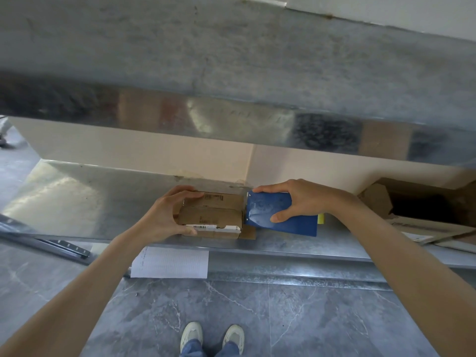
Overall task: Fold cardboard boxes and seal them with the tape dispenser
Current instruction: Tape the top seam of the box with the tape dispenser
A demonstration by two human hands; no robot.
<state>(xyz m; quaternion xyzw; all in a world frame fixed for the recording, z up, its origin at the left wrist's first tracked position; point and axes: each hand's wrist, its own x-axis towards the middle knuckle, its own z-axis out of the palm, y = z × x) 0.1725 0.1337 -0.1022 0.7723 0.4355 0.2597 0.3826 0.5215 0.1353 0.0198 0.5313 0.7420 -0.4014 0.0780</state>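
A small brown cardboard box (213, 215) with closed flaps and white barcode labels lies on the metal shelf (77, 199). My left hand (167, 215) grips its left end, fingers over the far edge and thumb on the near edge. My right hand (296, 199) holds the blue tape dispenser (273, 215), thumb on its top face and fingers round the far side. The dispenser's front end touches the box's right end at the seam. A bit of yellow shows behind the dispenser.
An open cardboard box (422, 202) and flattened cardboard (438, 233) lie on the shelf at the right. A lined paper sheet (170, 262) hangs from the shelf's front edge. A metal rail (46, 243) sits at left. Another metal shelf (231, 73) spans overhead.
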